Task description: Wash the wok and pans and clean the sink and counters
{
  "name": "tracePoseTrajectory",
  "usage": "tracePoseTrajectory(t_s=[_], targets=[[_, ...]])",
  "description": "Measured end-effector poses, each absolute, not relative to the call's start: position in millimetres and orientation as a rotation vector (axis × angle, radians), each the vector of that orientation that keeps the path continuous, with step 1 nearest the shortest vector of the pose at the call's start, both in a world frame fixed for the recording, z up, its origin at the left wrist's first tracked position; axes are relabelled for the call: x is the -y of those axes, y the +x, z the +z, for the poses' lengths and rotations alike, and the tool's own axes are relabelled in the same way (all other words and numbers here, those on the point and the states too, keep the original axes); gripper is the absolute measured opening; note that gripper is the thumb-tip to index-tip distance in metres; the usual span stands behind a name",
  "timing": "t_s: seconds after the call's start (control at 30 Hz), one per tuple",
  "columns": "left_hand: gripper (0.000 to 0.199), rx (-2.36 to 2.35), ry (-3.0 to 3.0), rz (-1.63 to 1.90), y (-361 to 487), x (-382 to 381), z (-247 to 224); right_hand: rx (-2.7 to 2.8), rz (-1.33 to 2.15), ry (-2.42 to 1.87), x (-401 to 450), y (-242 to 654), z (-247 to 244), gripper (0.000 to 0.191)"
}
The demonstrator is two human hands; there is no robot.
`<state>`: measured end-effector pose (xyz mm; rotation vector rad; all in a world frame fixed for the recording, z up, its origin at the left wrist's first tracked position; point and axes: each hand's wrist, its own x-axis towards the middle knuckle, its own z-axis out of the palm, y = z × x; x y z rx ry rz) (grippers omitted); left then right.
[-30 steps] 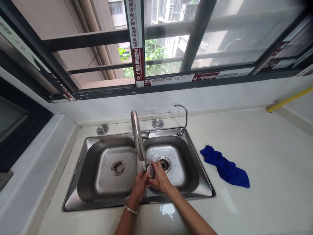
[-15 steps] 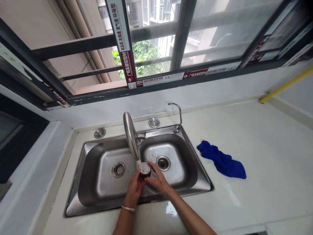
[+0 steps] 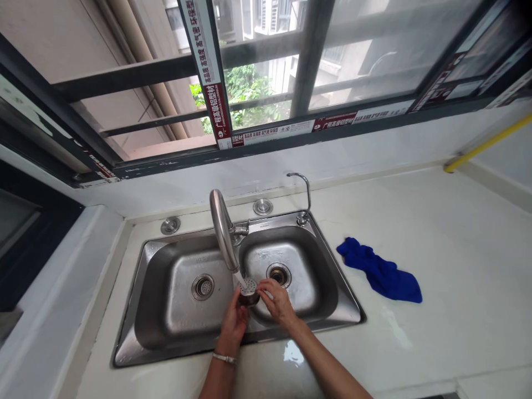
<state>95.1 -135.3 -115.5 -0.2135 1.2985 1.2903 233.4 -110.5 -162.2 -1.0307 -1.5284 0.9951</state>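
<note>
A small metal sink strainer basket (image 3: 249, 296), its perforated face turned up, is held over the divider between the two basins. My left hand (image 3: 235, 321) is closed around its left side and underside. The fingers of my right hand (image 3: 277, 301) are pinched together at its right edge; whether they grip it or only touch it is hard to see. Water runs from the curved steel faucet (image 3: 223, 230) onto the holes of the strainer basket. The drain (image 3: 278, 275) in the right basin shows a dark open centre, while a perforated strainer sits in the left drain (image 3: 203, 287).
The double steel sink (image 3: 143, 310) is set into a pale countertop (image 3: 453, 249). A crumpled blue cloth (image 3: 380, 270) lies right of it. Round drain covers (image 3: 262, 206) and a thin gooseneck tap (image 3: 307, 194) stand behind the basins. A yellow pipe (image 3: 486, 145) meets the far right corner.
My right hand has shifted slightly up and right, its fingers drawing together at the strainer basket's edge. The left hand has moved slightly lower beneath it. Water keeps running.
</note>
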Motion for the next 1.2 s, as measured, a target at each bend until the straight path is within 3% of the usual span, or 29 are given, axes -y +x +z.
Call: tracePoseTrajectory(t_s=[0.17,0.3,0.37,0.47,0.63,0.83,1.03,1.2], targets=[[0.009,-1.364,-0.201,1.308,87,136,-119,1.449,1.205,-0.970,89,267,-136,0.019],[0.009,-1.438,-0.161,1.300,87,137,-117,1.362,1.531,-1.250,67,293,-145,0.041],[0.021,-1.505,-0.041,1.267,91,140,-119,1.370,1.531,-1.417,70,297,-154,0.050],[0.040,-1.657,0.329,1.108,99,143,-127,1.302,1.628,-1.460,91,284,-165,0.054],[0.029,-1.730,1.301,0.706,97,145,-139,0.955,2.118,-1.256,116,241,-173,0.058],[0.027,-1.544,1.902,0.421,66,143,-135,0.796,2.257,-0.922,97,236,-173,0.068],[0.032,-1.326,2.150,0.413,39,135,-121,1.344,2.160,-0.880,80,241,-174,0.055],[0.031,-1.477,2.166,0.471,26,135,-113,1.260,2.030,-0.881,75,214,-173,0.071]])
